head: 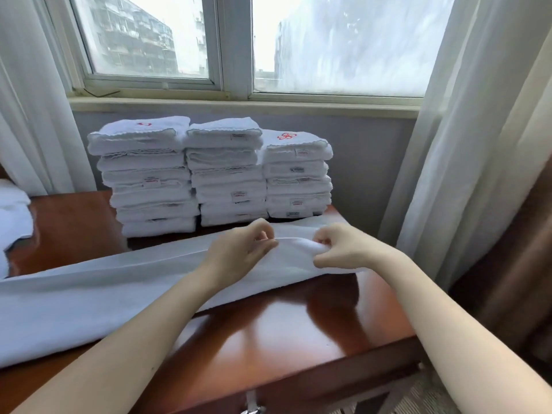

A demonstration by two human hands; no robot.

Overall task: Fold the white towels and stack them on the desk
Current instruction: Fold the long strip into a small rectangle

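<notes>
A long white towel lies flat across the reddish wooden desk, running from the lower left edge to the right side. My left hand pinches the towel's far edge near its right end. My right hand grips the bunched right end of the same towel, a short gap from the left hand. Behind them stand three stacks of folded white towels: a left stack, a middle stack and a right stack, close together against the wall under the window.
More white towel fabric lies at the desk's left edge. White curtains hang at the right and left of the window. A brown drape is at the far right. The desk's front edge has a drawer handle.
</notes>
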